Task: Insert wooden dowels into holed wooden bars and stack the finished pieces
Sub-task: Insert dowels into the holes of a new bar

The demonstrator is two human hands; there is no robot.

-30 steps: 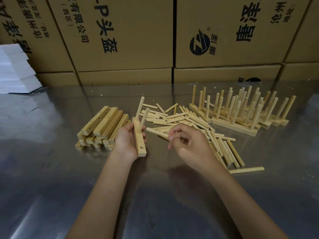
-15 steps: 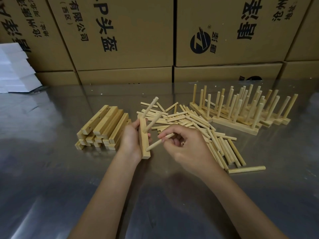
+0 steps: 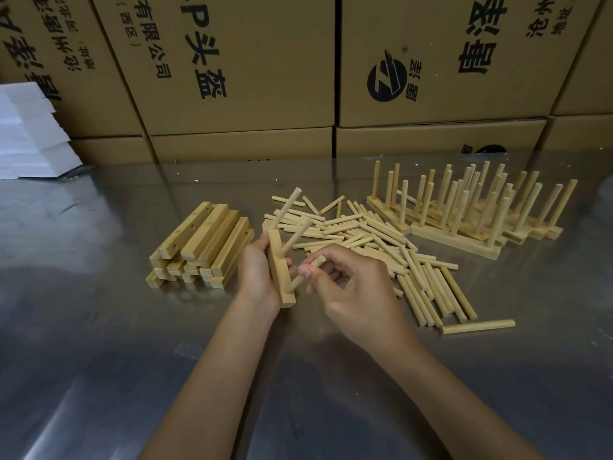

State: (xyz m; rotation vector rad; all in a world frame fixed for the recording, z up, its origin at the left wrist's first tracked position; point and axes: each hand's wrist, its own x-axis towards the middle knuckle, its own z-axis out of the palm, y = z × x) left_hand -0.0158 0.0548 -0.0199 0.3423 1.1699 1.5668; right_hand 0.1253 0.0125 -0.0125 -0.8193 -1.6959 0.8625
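— since a second ago we've swung the dowel (image 3: pixel 304 273) from the pile down to the bar's (image 3: pixel 280 273) lowest hole.
— right hand (image 3: pixel 351 293) pinches it; left hand (image 3: pixel 255 273) clamps the bar, steadying. loose dowels (image 3: pixel 381 247) lie beyond our right hand.

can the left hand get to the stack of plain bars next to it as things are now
Probably not yet. The stack of bars sits just beside the left hand with bare table between nothing, but that hand grips the bar while the right hand fits a dowel.
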